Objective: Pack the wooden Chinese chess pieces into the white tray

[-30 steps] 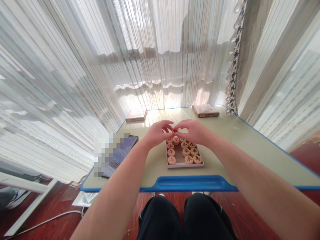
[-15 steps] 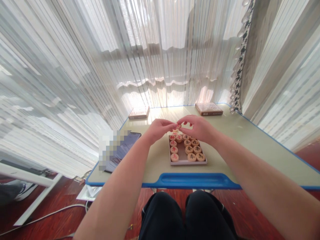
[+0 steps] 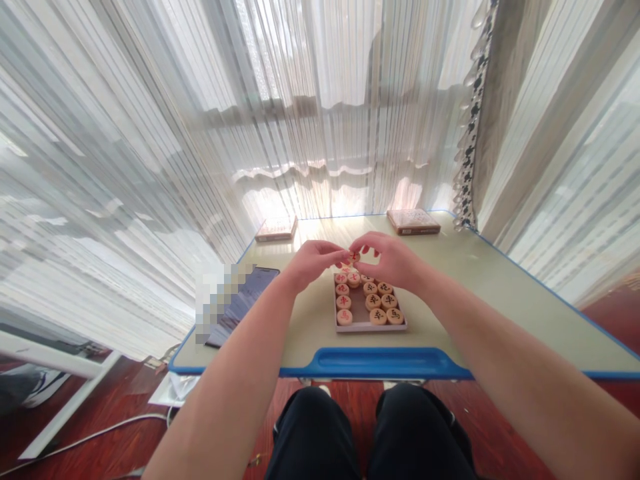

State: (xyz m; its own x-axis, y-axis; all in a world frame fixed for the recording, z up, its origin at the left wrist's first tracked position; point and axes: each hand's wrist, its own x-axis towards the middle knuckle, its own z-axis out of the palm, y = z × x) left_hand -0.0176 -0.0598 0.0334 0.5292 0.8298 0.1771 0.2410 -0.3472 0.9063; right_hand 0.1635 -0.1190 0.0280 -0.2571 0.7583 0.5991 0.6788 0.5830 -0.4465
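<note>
Between the fingertips of my right hand (image 3: 387, 259) is a round wooden Chinese chess piece (image 3: 355, 256) with a red character, held above the far side of a shallow tray (image 3: 370, 327). My left hand (image 3: 320, 260) has thumb and fingers pinched together at the left edge of that same piece. In the tray, red-marked pieces (image 3: 343, 303) line the left side. Two columns of black-marked pieces (image 3: 373, 301) fill the right. Another red piece (image 3: 354, 279) sits near the top middle, seemingly stacked. My right hand partly hides the tray's far right corner.
A phone or tablet (image 3: 240, 303), partly blurred out, lies at the table's left. Two flat boxes, one at the back left (image 3: 277, 229) and one at the back right (image 3: 413, 222), rest near the curtain (image 3: 310, 147). A blue trough (image 3: 387, 362) edges the table's front.
The view has shifted slightly, so the tray appears a little further left and lower. The held piece now shows more of its red character. Both hands remain together over the tray's far side.
</note>
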